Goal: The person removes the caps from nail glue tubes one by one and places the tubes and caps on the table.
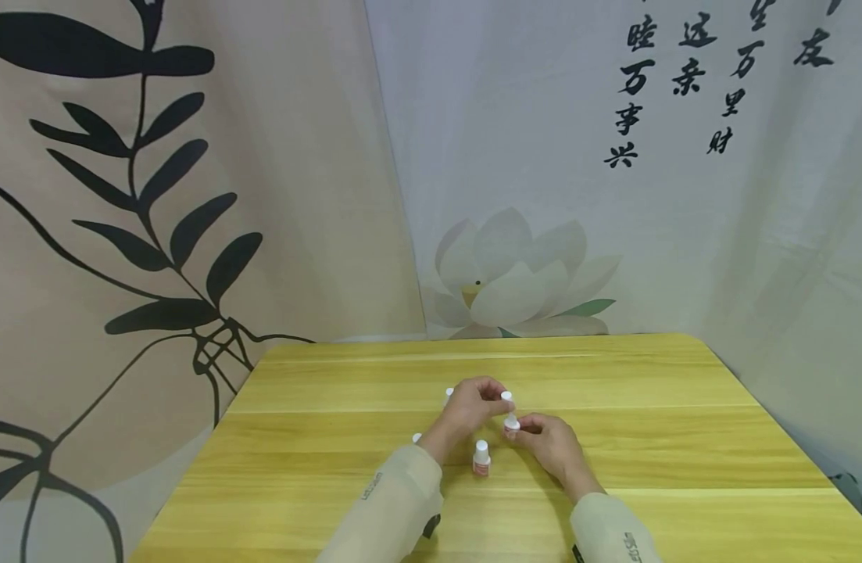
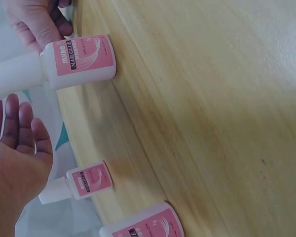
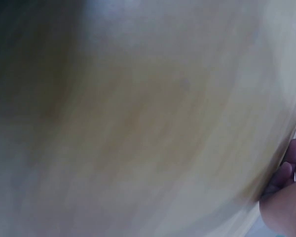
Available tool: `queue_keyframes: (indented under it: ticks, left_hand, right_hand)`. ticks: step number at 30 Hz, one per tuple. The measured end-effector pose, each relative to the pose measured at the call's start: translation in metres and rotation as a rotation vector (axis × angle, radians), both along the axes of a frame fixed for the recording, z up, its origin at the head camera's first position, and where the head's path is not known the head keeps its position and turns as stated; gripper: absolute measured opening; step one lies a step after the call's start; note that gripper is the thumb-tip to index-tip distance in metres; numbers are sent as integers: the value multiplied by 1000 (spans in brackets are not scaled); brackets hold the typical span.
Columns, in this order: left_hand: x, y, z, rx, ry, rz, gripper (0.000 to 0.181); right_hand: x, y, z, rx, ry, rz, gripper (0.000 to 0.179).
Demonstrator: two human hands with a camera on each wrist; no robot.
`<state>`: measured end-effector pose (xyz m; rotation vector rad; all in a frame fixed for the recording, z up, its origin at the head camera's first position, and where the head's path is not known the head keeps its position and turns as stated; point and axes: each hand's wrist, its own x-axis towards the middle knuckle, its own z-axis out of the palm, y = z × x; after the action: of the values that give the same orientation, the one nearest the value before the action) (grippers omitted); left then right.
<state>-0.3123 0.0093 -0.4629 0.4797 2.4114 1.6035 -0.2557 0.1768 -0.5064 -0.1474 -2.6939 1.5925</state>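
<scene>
My left hand (image 1: 473,407) pinches a white cap (image 1: 506,396) between thumb and fingers. Just below that cap is a small nail glue bottle (image 1: 511,423) with a narrow white top, which my right hand (image 1: 552,450) grips by its side. Nearer to me, a capped nail glue bottle (image 1: 481,460) stands upright on the table. In the left wrist view this bottle (image 2: 84,61) shows its pink label and partly covers the right hand (image 2: 37,22). Only curled fingers (image 3: 286,168) show at the right edge of the right wrist view.
Two more capped bottles stand left of the hands, a farther one (image 1: 449,392) and a nearer one (image 1: 416,438), both mostly hidden by the left arm. The wooden table (image 1: 684,438) reaches back to a printed curtain (image 1: 318,195).
</scene>
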Motion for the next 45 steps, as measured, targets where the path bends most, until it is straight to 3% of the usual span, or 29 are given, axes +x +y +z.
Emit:
queue_keyframes:
  ticks: [30,45]
  left_hand:
    - [-1,-9,5,0,10,10,16]
    - [-4,-11,-1,-18,20,34,15]
  right_hand:
    - [1,-1,1,-30,8,-1,16]
    - [0,-2,2,-14,10,-10,18]
